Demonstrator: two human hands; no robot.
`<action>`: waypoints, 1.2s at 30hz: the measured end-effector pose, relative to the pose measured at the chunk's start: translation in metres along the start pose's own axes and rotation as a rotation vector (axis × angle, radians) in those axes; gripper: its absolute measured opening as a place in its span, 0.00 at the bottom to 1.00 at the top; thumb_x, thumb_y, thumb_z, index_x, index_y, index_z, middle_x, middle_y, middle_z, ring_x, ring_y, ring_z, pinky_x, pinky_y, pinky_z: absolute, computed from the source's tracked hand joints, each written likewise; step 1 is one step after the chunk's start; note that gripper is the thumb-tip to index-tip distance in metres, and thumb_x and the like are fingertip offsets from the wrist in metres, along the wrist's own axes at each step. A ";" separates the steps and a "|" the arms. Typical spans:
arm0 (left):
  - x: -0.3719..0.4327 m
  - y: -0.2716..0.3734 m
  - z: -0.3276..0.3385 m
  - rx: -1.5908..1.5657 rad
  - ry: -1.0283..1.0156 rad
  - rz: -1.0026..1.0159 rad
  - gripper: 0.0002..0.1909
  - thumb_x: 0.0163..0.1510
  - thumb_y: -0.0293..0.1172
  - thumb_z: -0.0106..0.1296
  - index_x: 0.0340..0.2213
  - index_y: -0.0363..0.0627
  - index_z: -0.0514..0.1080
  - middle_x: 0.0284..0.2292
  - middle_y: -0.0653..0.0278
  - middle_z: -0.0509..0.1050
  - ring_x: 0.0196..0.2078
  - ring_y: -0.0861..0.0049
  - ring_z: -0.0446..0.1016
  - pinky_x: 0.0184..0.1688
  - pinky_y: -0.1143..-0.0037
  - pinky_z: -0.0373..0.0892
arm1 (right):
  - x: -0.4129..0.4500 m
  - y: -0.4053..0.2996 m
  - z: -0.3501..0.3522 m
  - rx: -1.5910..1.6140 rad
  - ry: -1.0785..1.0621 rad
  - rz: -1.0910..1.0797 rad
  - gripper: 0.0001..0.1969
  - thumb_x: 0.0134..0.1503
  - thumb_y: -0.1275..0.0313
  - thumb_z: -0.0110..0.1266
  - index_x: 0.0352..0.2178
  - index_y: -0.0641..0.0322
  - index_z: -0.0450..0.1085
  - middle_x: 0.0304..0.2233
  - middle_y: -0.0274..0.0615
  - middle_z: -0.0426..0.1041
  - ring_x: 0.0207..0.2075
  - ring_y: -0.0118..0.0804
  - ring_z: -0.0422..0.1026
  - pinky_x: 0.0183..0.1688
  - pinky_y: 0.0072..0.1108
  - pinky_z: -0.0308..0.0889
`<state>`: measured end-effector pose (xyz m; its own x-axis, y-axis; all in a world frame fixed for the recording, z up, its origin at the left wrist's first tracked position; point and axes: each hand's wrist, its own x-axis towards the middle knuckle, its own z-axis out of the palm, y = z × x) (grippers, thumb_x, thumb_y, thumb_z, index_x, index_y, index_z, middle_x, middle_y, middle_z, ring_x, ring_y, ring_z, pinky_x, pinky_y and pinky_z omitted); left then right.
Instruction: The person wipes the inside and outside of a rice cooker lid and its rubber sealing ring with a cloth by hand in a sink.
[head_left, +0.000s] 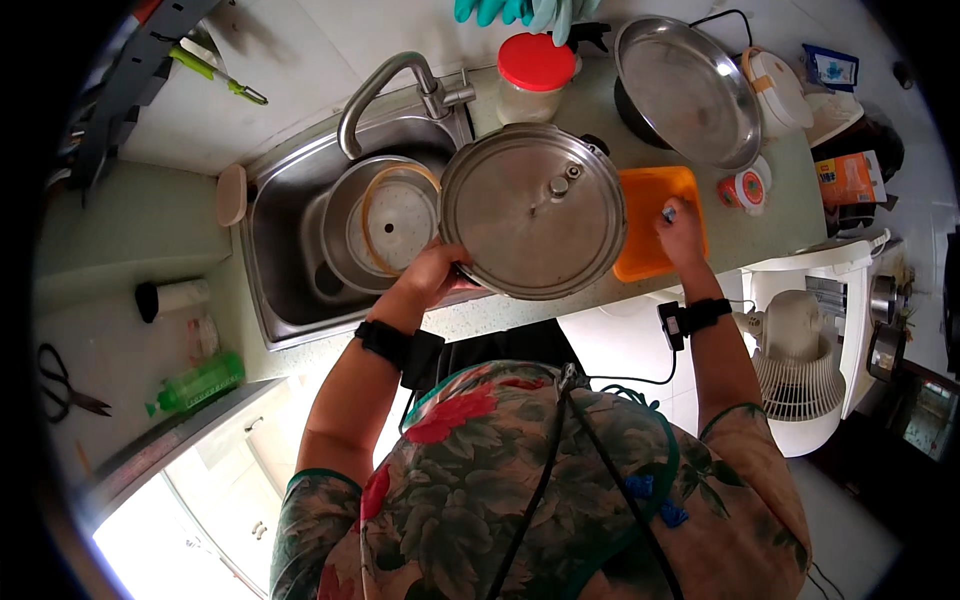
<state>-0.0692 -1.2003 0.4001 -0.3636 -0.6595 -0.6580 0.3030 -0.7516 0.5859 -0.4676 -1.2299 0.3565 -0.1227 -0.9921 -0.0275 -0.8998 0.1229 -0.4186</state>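
My left hand (435, 271) grips the near left edge of a round metal pressure cooker lid (525, 225), which is tilted up beside the sink with its valve fittings showing. Over an orange plastic tray (649, 255), my right hand (681, 229) pinches a small metallic piece (668, 214) between its fingertips. Left of the lid, a metal pot (337, 259) stands in the stainless steel sink (289, 300). A yellowish sealing ring (365, 217) and a perforated metal disc (405, 244) lie inside the pot, partly hidden by the lid.
A faucet (375, 86) arches over the sink. Behind the lid stands a red-lidded jar (534, 67). A large metal basin (686, 90) leans at the back right, near small red-and-white containers (742, 190). Scissors (64, 390) and a green bottle (202, 384) lie at left.
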 end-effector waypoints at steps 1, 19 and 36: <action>0.000 0.000 0.001 -0.006 0.010 -0.006 0.20 0.45 0.20 0.40 0.43 0.31 0.61 0.37 0.50 0.69 0.35 0.62 0.73 0.38 0.67 0.72 | 0.000 0.003 0.001 0.012 0.032 0.027 0.09 0.44 0.74 0.51 0.30 0.63 0.65 0.28 0.50 0.69 0.31 0.51 0.69 0.31 0.32 0.64; 0.001 -0.008 -0.002 0.186 0.064 0.110 0.35 0.44 0.16 0.43 0.54 0.46 0.48 0.42 0.58 0.66 0.38 0.71 0.70 0.35 0.77 0.69 | 0.002 -0.107 -0.033 0.790 0.060 -0.030 0.17 0.49 0.66 0.56 0.38 0.57 0.60 0.30 0.40 0.64 0.27 0.30 0.67 0.27 0.21 0.66; 0.016 -0.022 0.002 0.111 0.071 0.675 0.40 0.38 0.10 0.36 0.56 0.41 0.44 0.47 0.55 0.61 0.49 0.68 0.62 0.50 0.75 0.60 | -0.047 -0.235 0.040 0.198 -0.366 -0.772 0.10 0.46 0.75 0.47 0.31 0.67 0.69 0.37 0.50 0.64 0.39 0.50 0.65 0.40 0.33 0.65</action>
<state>-0.0834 -1.1946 0.3775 -0.0674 -0.9850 -0.1590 0.3493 -0.1725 0.9210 -0.2336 -1.2131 0.4196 0.6633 -0.7465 0.0532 -0.5828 -0.5598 -0.5890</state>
